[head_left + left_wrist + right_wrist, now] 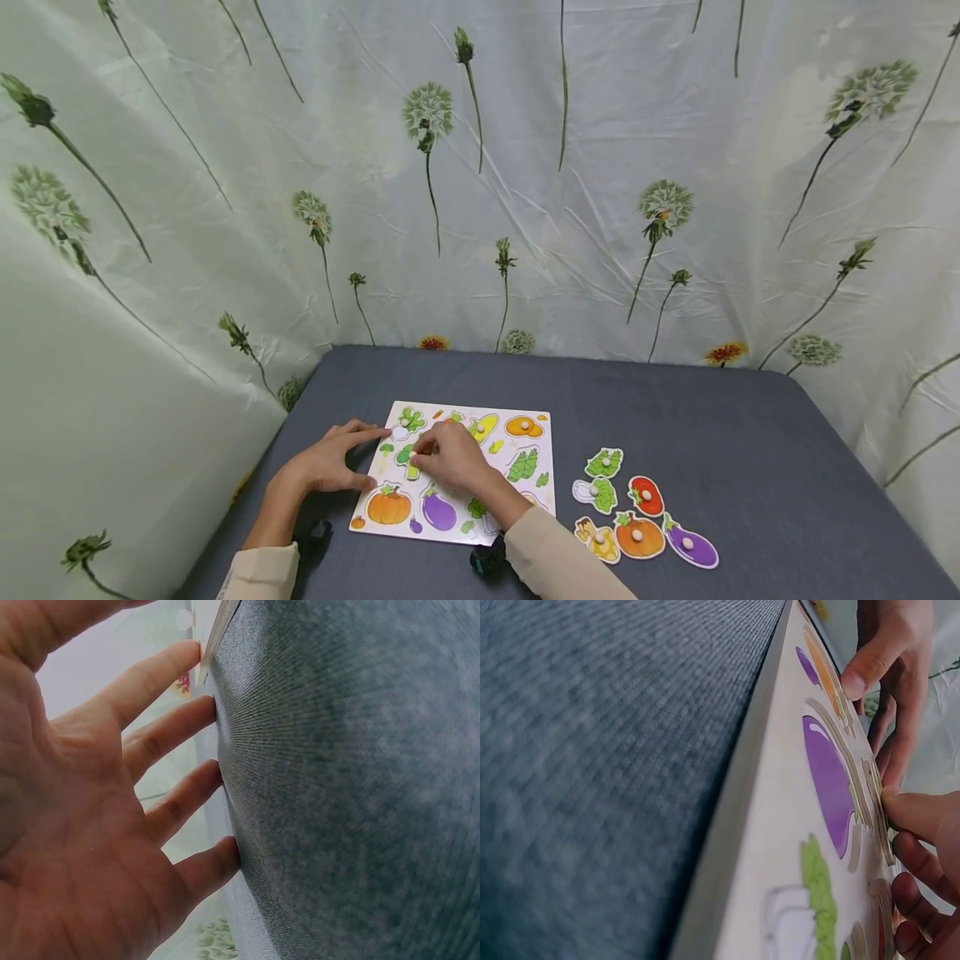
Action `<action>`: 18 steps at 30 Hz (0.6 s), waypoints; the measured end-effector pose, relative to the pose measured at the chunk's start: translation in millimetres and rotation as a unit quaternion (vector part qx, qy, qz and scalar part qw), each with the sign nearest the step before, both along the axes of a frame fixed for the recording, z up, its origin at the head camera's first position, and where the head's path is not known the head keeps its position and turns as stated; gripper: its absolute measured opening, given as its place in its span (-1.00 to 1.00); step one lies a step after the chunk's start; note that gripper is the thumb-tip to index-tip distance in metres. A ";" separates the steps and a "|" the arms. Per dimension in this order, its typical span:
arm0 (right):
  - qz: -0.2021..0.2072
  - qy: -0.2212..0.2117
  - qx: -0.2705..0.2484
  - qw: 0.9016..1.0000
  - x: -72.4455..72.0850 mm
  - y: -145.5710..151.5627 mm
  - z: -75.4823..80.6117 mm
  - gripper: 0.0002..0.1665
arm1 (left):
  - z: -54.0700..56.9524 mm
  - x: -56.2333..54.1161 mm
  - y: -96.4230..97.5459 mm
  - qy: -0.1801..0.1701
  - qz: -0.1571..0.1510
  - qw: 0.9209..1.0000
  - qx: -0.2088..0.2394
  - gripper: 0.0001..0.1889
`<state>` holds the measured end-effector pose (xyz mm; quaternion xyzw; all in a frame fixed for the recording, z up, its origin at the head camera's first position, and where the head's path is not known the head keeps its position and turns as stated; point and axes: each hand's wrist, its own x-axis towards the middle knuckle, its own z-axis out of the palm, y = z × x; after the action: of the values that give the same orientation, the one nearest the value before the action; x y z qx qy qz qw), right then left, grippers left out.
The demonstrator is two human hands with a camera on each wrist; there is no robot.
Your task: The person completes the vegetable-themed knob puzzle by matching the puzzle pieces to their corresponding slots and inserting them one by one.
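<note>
The right hand's grip (452, 457) pinched the broccoli piece (403, 455), which lay just beneath it against the vegetable puzzle board (546, 450). The left hand (322, 462), widely spread, touched the board's left edge.

Dark grey table (750, 442), white vegetable puzzle board (546, 454), six loose pieces (639, 540)

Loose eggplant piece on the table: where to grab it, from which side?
Pinch the pale round knob on the face of the eggplant piece, coming from above. It lies flat, knob up, so its thin edge probably offers little purchase; its stem end also sits close to the tomato piece and pumpkin piece.
</note>
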<state>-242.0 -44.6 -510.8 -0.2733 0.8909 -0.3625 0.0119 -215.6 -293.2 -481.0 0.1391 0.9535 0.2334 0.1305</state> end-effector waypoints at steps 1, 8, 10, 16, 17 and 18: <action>-0.003 0.000 0.004 1.000 -0.1 -0.8 -0.3 -0.89 | 0.3 -0.3 0.3 0.000 0.000 1.000 -0.001 -0.12; -0.014 -0.008 0.017 1.000 1.0 -2.3 -0.9 -0.89 | 0.7 -1.9 2.6 -0.002 0.004 1.000 -0.008 -0.12; -0.011 -0.006 0.014 1.000 1.1 -1.6 -1.4 -0.89 | 1.1 -1.7 2.9 -0.003 0.004 1.000 -0.008 -0.12; 0.000 -0.011 0.001 1.000 1.4 1.6 -1.0 -0.85 | -1.0 -2.5 1.4 -0.003 0.003 1.000 -0.011 -0.11; 0.001 -0.014 -0.004 1.000 1.8 2.4 -0.3 -0.84 | -1.6 -2.5 0.9 -0.003 0.004 1.000 -0.013 -0.11; 0.003 -0.015 -0.008 1.000 2.2 3.3 0.7 -0.83 | -2.0 -2.4 0.5 -0.004 0.005 1.000 -0.014 -0.11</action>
<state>-239.8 -41.3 -510.1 -0.2702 0.8869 -0.3739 0.0238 -218.1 -292.7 -483.0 0.1313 0.9569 0.2213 0.1349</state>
